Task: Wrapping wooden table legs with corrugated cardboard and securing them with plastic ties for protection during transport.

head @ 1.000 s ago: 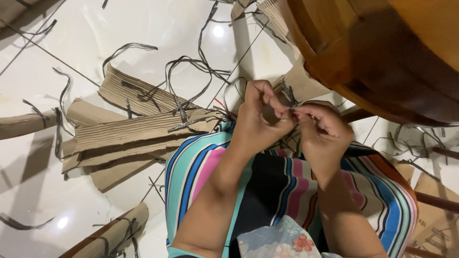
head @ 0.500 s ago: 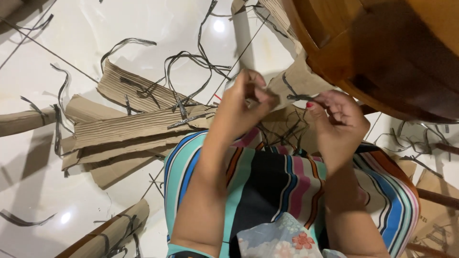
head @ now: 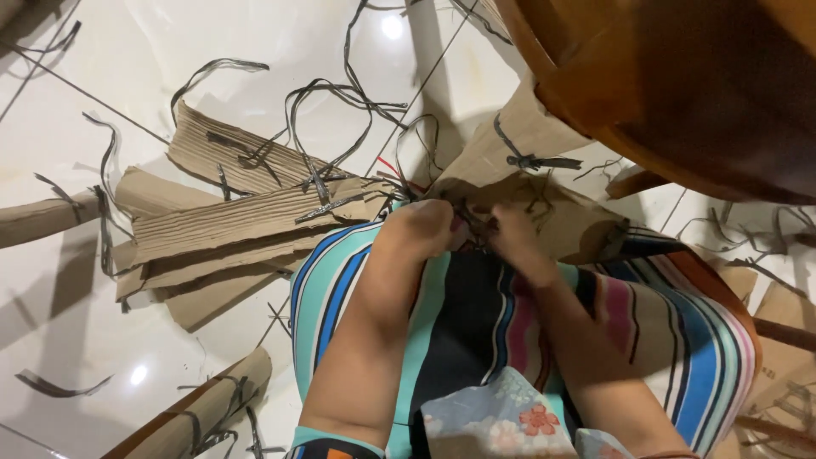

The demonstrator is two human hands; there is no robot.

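Glossy white floor tiles [head: 76, 357], littered with dark plastic straps [head: 336, 98] and corrugated cardboard sheets [head: 229, 225]. Wooden furniture [head: 680, 85] fills the top right corner. Striped cloth [head: 476, 331] covers the lap, centre to lower right. Left hand [head: 421, 228] and right hand [head: 514, 238], close together at the cloth's upper edge, fingers curled narrow on a thin dark strap end [head: 472, 223] lying between them (exact grip cannot be told). Folded cardboard piece [head: 527, 183] just beyond the hands. Rolled cardboard [head: 200, 416] near the bottom left edge; bare tile shows toward the left edge.
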